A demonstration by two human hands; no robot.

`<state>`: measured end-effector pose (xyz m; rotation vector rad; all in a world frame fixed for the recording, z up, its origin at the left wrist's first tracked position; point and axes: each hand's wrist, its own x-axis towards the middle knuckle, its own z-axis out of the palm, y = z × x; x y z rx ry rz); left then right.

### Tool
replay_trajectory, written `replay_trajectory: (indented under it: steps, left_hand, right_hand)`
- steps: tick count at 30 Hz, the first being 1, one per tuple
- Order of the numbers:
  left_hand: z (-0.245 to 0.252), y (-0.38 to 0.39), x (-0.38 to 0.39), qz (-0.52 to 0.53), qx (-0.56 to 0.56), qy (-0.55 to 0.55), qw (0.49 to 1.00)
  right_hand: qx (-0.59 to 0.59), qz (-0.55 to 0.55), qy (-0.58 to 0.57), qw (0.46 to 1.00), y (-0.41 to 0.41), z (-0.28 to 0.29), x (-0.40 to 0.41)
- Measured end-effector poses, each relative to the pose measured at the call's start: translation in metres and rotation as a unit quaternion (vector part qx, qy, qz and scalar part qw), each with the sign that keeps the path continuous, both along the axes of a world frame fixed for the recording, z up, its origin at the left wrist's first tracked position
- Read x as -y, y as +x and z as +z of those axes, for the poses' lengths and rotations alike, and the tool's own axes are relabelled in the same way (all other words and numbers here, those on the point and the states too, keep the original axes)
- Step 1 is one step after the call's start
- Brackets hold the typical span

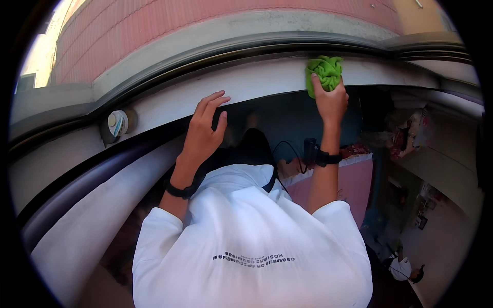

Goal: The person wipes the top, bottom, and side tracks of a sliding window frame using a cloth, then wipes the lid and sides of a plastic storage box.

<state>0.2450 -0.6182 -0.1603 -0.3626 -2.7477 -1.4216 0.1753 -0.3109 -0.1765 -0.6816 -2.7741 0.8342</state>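
Note:
A bunched green cloth (327,71) rests on the white windowsill (265,79), and my right hand (333,98) grips its near side. The thumb lies on top of the cloth; the other fingertips are mostly hidden in its folds. My left hand (206,119) is empty, its fingers spread and slightly bent at the sill's near edge. Whether its fingertips touch the sill, I cannot tell. At the sill's left end stands a small round white container (118,122) with a blue-and-white piece against its side.
A dark window track (246,56) runs along the sill's far side, with a red corrugated surface (231,17) outside. A pale curtain (104,204) hangs at left. Right and below is a pink-covered surface (354,184). Another person (402,267) appears at far lower right.

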Motion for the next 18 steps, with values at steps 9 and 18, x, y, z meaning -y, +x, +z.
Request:
replay_trajectory:
  steps: [9,18]
  left_hand:
    - [-0.03,0.023,0.049,0.012,-0.041,0.006,0.999]
    - [-0.054,-0.003,-0.049,-0.085,-0.105,0.017,0.991]
  right_hand:
    - [-0.032,0.325,-0.063,0.943,0.055,-0.005,0.226]
    - [-0.038,0.221,0.063,0.972,0.054,-0.001,0.12]
